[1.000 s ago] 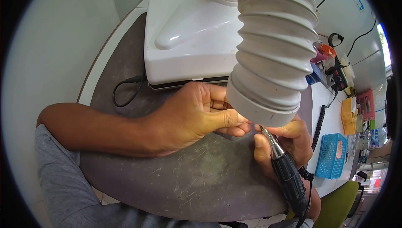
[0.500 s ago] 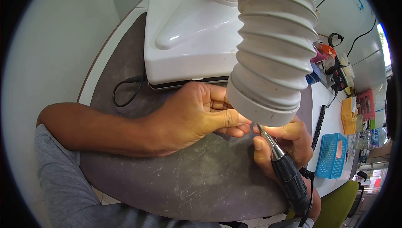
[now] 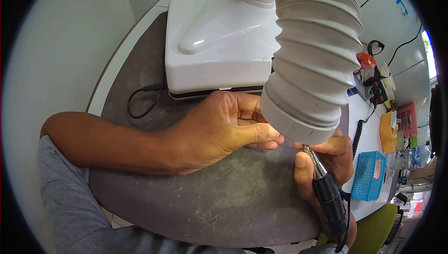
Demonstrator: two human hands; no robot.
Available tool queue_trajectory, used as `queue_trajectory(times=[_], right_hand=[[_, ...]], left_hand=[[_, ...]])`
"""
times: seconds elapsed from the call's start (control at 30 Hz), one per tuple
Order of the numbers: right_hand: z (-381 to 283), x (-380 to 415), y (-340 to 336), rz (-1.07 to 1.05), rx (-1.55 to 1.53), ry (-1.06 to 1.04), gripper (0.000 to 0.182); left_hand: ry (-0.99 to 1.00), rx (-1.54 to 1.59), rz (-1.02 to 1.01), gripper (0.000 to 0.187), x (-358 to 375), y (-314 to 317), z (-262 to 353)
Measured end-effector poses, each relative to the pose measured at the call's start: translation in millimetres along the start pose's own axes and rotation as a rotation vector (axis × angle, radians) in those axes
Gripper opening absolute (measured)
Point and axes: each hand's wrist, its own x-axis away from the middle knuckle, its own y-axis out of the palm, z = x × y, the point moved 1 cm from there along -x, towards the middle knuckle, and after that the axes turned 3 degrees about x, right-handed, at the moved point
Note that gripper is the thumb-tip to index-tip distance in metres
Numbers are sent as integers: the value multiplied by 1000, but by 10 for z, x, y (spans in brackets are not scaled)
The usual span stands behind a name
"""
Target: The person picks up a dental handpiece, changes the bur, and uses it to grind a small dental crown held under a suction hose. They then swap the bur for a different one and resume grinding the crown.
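My left hand is closed in a pinch in front of the white machine. Whatever its fingertips hold, if anything, is too small or hidden to name. To its right, my right hand grips a rotary handpiece with a black body and a silver nose. The handpiece's tip points up and left, apart from the left fingertips. A ribbed white hose arches down above both hands, and its mouth hides part of the right fingers.
The white machine stands at the back of the scratched grey mat. Rightward are a blue basket, a yellow basket, a coiled black cord and a green chair. A black cable loops at left.
My right hand and the handpiece have moved right, widening the gap to my left fingertips. The left hand stays nearly in place. The view has shifted slightly.
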Motion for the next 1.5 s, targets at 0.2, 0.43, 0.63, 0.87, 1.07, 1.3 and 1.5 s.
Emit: queue_trajectory(times=[0.2, 0.43, 0.63, 0.87, 1.07, 1.3, 1.5], right_hand=[[-42, 1, 19, -2, 39, 11, 27], [-59, -1, 9, -40, 34, 58, 29], [-41, 11, -8, -51, 40, 87, 31], [-42, 2, -1, -58, 5, 78, 31], [-28, 11, -3, 3, -32, 91, 31], [-70, 4, 4, -49, 49, 92, 32], [-73, 5, 27, 3, 10, 131, 27]], left_hand=[[-15, 42, 13, 22, -4, 6, -5], [-19, 42, -12, 23, -21, -3, -7], [1, 16, -22, 23, -13, 6, 9], [-7, 31, -24, 22, -12, -14, -10], [0, 23, 24, 22, 0, 20, 11], [-22, 35, 4, 21, -3, 12, 16], [-10, 59, -28, 22, -14, -12, -2]])
